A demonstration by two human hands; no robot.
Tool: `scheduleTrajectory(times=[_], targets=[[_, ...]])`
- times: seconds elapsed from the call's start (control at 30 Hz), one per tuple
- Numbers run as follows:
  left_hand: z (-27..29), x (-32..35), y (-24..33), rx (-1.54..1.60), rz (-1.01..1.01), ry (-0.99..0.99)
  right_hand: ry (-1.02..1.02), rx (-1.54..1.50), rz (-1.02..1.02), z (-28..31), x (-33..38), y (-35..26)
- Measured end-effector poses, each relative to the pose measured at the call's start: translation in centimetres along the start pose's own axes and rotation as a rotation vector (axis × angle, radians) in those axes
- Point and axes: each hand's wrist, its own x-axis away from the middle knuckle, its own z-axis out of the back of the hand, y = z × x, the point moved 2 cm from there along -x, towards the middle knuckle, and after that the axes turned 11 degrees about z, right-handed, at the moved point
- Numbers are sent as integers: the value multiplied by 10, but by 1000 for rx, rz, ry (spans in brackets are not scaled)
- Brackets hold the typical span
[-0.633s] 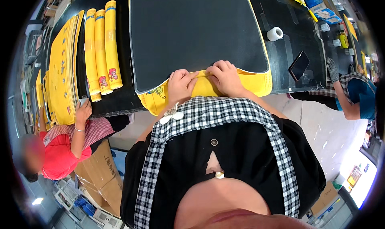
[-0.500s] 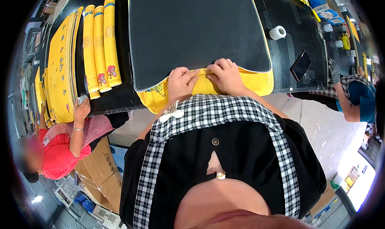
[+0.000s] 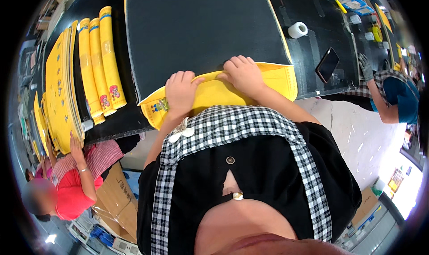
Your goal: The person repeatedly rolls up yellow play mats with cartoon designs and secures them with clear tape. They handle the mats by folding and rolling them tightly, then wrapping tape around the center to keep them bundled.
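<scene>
A large mat lies black backing up [image 3: 201,27] on the table, its near edge turned over so that the yellow printed face [image 3: 214,92] shows along the front. My left hand [image 3: 181,92] grips the folded edge left of the middle, thumb toward the centre, other fingers over the fold. To its right, my right hand [image 3: 243,74] pinches the same edge, its thumb in front and the fingertips behind. A cartoon print shows beside my left wrist. Whatever lies inside the fold is hidden.
Several rolled yellow mats [image 3: 107,58] and a stack of flat ones [image 3: 58,81] lie left. At right are a white tape roll [image 3: 297,30] and a phone [image 3: 327,65]. A person in red [image 3: 76,192] works at left; a gloved hand [image 3: 365,67] rests at far right.
Both hands have raised and pushed the near edge forward, and more yellow shows under it. The person at left has let go of a tape roll and now touches the mat stack.
</scene>
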Motion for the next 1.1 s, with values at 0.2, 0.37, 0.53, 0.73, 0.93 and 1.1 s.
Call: scheduleTrajectory(times=[0.2,0.37,0.53,0.73,0.93,1.1], targets=[[9,-10,-17,-113,-52,25,89,172,-30,21,7,18],[17,-15,-36,-160,-8,82,-123,28,-224,8,7,36],[15,-9,-42,-162,98,33,77,207,-152,27,9,38],[24,-8,-51,-221,36,105,-152,156,-399,35,25,64],[30,-6,-58,-199,36,166,0,382,-353,50,46,75],[32,-10,-59,-78,239,151,-25,204,-548,51,42,81]])
